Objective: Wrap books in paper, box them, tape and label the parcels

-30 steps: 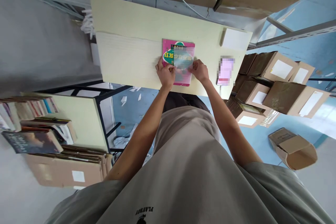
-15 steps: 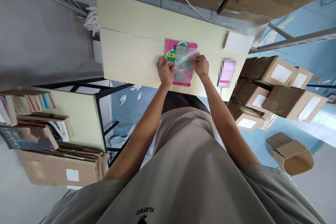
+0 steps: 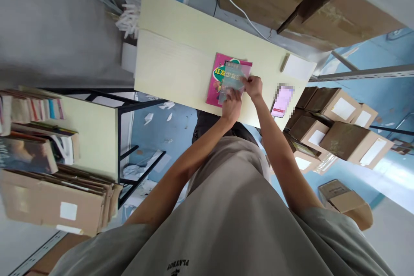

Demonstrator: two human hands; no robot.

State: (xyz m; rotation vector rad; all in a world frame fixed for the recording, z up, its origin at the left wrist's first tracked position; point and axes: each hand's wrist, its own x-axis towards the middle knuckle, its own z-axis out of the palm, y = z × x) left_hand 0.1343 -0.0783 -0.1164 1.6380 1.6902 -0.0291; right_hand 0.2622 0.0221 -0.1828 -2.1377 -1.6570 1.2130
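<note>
Floor: blue (image 3: 184, 131), with pale scraps (image 3: 148, 118) scattered left of the person's legs.
Boxes: brown cartons (image 3: 349, 142) are piled beyond the table's right end; larger ones stand behind its far edge, and an open carton (image 3: 346, 200) sits lower right.
Table: pale and smooth (image 3: 171, 60), running slantwise; a phone (image 3: 283, 101) and a white block (image 3: 299, 68) lie toward its right end. It gives the book firm, level backing.
Book: pink cover (image 3: 212, 90) up, flat near the table's near edge, between the hands; it is best kept from sliding while the sheet is handled.
Sheet: see-through (image 3: 231, 78), over much of the cover, with a pink strip bare at left. Whether it touches throughout cannot be told; light, even tension should keep it from creasing.
Hands: the right hand (image 3: 254, 86) is curled nearly closed, seemingly pinching the sheet's right edge; the left hand (image 3: 232, 105) is half closed over the lower part, and whether it grips or merely presses is unclear.
Fingertips: a gentle pinch at the very edge probably suits so thin a material; hard tugging could wrinkle it or shift the book.
</note>
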